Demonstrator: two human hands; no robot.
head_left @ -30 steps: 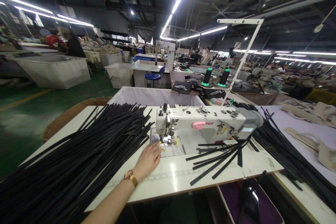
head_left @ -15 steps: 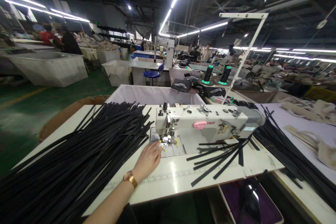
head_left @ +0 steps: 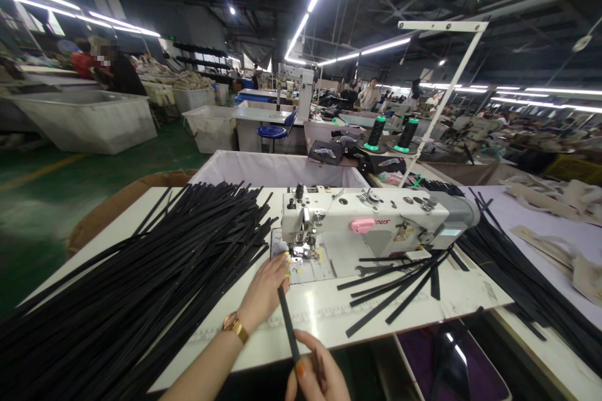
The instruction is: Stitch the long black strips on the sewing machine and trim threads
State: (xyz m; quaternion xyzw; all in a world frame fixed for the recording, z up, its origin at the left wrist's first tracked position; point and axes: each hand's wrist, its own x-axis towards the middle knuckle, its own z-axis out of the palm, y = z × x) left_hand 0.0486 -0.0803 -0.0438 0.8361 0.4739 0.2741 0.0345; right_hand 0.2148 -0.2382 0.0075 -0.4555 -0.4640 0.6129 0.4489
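Observation:
My left hand [head_left: 267, 282], with a gold watch [head_left: 235, 324] on its wrist, lies on the sewing machine [head_left: 367, 219] bed, palm down. Its fingers stretch out flat beside the presser foot [head_left: 301, 252]; whatever is under the fingertips is hidden. Low in the view, my right hand [head_left: 320, 373] is closed on a black strap [head_left: 288, 322]. This strap slants up to the left, its upper end against the edge of my left hand. A small dark reddish thing [head_left: 320, 368] shows among the right fingers, too unclear to name.
A large heap of black straps [head_left: 155, 263] covers the table's left side. Several cut straps [head_left: 395, 291] and a wrench [head_left: 369, 269] lie by the machine. Thread cones [head_left: 376, 133] and a white thread stand [head_left: 442, 94] rise behind. A fabric-lined bin [head_left: 273, 166] adjoins the far edge.
My right hand has come into view from below, bringing a black strap up to my left hand. The left hand stays by the presser foot. The view has shifted slightly.

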